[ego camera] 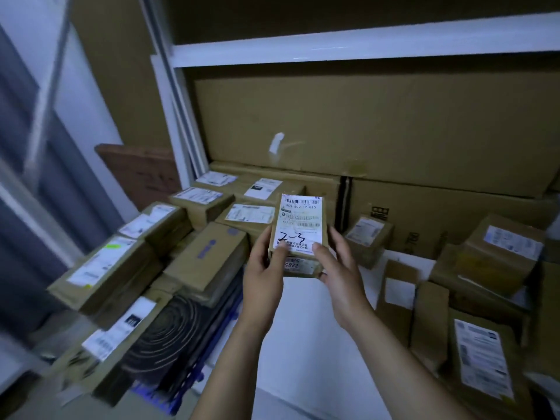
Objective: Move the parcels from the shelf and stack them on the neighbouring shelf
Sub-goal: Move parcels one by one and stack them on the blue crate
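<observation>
Parcels (106,268) lie stacked left of the fingers, labels up. The left hand (263,274) pinches a small parcel (298,234) at its near left corner, thumb on the white label, fingers curled beneath. The right hand (339,277) pinches the opposite corner the same way, so the box hangs in the air above the white shelf (303,344). Right of the fingers, more parcels (500,253) lie loose.
</observation>
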